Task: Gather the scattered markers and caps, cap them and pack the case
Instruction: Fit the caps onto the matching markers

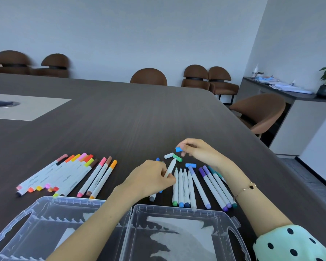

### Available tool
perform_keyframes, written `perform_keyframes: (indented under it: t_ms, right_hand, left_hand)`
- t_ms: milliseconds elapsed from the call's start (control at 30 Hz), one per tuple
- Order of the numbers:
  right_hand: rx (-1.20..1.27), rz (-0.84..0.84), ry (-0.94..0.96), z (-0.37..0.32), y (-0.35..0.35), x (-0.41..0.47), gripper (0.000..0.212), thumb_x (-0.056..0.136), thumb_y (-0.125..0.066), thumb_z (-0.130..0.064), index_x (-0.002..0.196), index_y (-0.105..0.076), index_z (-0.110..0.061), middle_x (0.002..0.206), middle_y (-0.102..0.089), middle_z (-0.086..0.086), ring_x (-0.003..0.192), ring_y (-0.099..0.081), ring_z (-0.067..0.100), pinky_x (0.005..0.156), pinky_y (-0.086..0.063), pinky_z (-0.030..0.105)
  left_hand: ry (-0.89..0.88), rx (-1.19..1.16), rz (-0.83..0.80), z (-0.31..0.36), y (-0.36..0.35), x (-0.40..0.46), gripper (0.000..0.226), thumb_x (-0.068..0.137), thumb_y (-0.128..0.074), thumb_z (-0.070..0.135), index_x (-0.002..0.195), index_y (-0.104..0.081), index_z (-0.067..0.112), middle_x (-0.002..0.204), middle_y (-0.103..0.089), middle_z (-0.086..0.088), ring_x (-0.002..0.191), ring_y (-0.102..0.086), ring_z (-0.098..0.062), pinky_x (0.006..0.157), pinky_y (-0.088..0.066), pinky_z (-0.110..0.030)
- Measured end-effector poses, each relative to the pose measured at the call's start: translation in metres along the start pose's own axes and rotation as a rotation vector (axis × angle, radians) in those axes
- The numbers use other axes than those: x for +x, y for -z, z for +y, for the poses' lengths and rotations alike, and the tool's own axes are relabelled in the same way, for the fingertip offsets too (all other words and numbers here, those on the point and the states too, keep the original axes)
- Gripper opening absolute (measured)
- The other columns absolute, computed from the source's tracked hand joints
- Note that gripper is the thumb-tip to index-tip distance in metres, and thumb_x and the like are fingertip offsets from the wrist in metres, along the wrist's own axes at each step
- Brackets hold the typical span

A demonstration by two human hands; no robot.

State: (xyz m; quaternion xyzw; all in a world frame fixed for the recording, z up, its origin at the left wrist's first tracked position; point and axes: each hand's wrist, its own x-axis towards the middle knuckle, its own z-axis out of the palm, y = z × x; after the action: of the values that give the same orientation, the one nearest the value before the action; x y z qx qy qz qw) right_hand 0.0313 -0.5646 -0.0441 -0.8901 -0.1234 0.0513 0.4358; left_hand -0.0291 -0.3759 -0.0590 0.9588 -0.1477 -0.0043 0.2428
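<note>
In the head view, at lower centre, the left hand [151, 178] gripped an uncapped marker [170, 168], tip up. Above it to the right, the right hand [198, 150] pinched a blue cap [178, 149]. The open case [179, 228] lay along the bottom edge. If the cap's colour did not match, it would be a mismatch; loose caps [168, 155] nearby could roll if brushed.

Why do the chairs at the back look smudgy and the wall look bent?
Head view: the brown chairs at the far left are smeared by motion blur; the wide-angle lens bends the dark wooden table's edge; the colourful capped markers nearby stay sharp.
</note>
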Motion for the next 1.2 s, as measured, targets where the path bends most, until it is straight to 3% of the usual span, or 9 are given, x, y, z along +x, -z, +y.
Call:
perform_keyframes:
  t_ms: [233, 467, 633, 800, 933, 1033, 1100, 1200]
  right_hand:
    - [0.034, 0.024, 0.001, 0.002, -0.006, 0.001, 0.025, 0.098, -0.045, -0.038, 0.098, -0.063, -0.020, 0.076, -0.058, -0.009, 0.073, -0.052, 0.002, 0.078, -0.037, 0.019]
    - [-0.053, 0.008, 0.013, 0.007, -0.010, 0.006, 0.026, 0.100, -0.041, -0.037, 0.088, -0.064, -0.034, 0.097, -0.064, 0.005, 0.087, -0.055, 0.007, 0.090, -0.044, 0.027]
    - [-0.028, 0.083, 0.041, 0.001, -0.004, 0.001, 0.029, 0.101, -0.039, -0.028, 0.093, -0.066, -0.024, 0.090, -0.060, -0.009, 0.081, -0.053, 0.003, 0.078, -0.039, 0.015]
    - [-0.050, -0.002, 0.031, 0.004, -0.011, 0.002, 0.029, 0.100, -0.041, -0.032, 0.090, -0.067, -0.031, 0.101, -0.065, -0.006, 0.091, -0.057, 0.005, 0.087, -0.042, 0.022]
    - [-0.035, -0.058, 0.024, -0.002, -0.016, 0.000, 0.028, 0.101, -0.042, -0.028, 0.097, -0.069, -0.025, 0.111, -0.063, -0.005, 0.102, -0.056, 0.009, 0.093, -0.043, 0.026]
    - [-0.003, -0.049, 0.004, -0.005, -0.020, 0.000, 0.023, 0.100, -0.044, -0.027, 0.102, -0.065, -0.018, 0.093, -0.065, -0.002, 0.084, -0.056, 0.005, 0.087, -0.044, 0.025]
    - [0.045, -0.018, -0.017, -0.007, -0.024, 0.000, 0.017, 0.097, -0.049, -0.032, 0.098, -0.059, -0.018, 0.072, -0.063, -0.006, 0.071, -0.055, 0.002, 0.080, -0.042, 0.024]
    - [0.039, 0.027, 0.000, -0.011, -0.028, 0.000, 0.016, 0.096, -0.052, -0.031, 0.089, -0.054, -0.017, 0.061, -0.058, -0.006, 0.055, -0.051, -0.002, 0.068, -0.039, 0.021]
  left_hand:
    - [-0.033, -0.022, 0.019, 0.000, 0.000, 0.000, 0.031, 0.088, -0.050, 0.040, 0.073, -0.054, 0.013, 0.065, -0.052, -0.002, 0.054, -0.042, -0.010, 0.050, -0.033, -0.021]
    - [-0.038, -0.008, 0.020, 0.000, -0.003, 0.001, 0.031, 0.087, -0.051, 0.040, 0.073, -0.054, 0.013, 0.064, -0.052, -0.001, 0.053, -0.041, -0.010, 0.049, -0.032, -0.021]
    - [-0.032, -0.019, 0.038, -0.003, -0.004, 0.002, 0.035, 0.087, -0.050, 0.041, 0.079, -0.058, 0.007, 0.063, -0.052, 0.000, 0.053, -0.041, -0.011, 0.050, -0.034, -0.023]
    - [-0.041, -0.012, 0.008, 0.000, -0.004, 0.001, 0.033, 0.088, -0.051, 0.040, 0.081, -0.059, 0.009, 0.064, -0.053, -0.001, 0.053, -0.042, -0.010, 0.049, -0.032, -0.020]
    - [-0.043, -0.040, -0.014, 0.000, -0.003, 0.000, 0.028, 0.087, -0.052, 0.037, 0.072, -0.051, 0.014, 0.063, -0.054, -0.001, 0.051, -0.042, -0.010, 0.050, -0.034, -0.022]
    - [-0.035, -0.095, -0.047, 0.001, -0.004, 0.000, 0.028, 0.088, -0.054, 0.035, 0.069, -0.048, 0.015, 0.064, -0.053, -0.002, 0.052, -0.041, -0.011, 0.052, -0.038, -0.025]
    - [-0.023, -0.120, -0.055, 0.003, -0.004, -0.001, 0.030, 0.089, -0.054, 0.032, 0.065, -0.046, 0.016, 0.060, -0.048, -0.001, 0.050, -0.037, -0.011, 0.051, -0.036, -0.023]
    - [-0.013, -0.143, -0.061, 0.006, -0.004, 0.000, 0.036, 0.088, -0.053, 0.026, 0.057, -0.040, 0.016, 0.055, -0.038, -0.001, 0.047, -0.029, -0.011, 0.048, -0.031, -0.022]
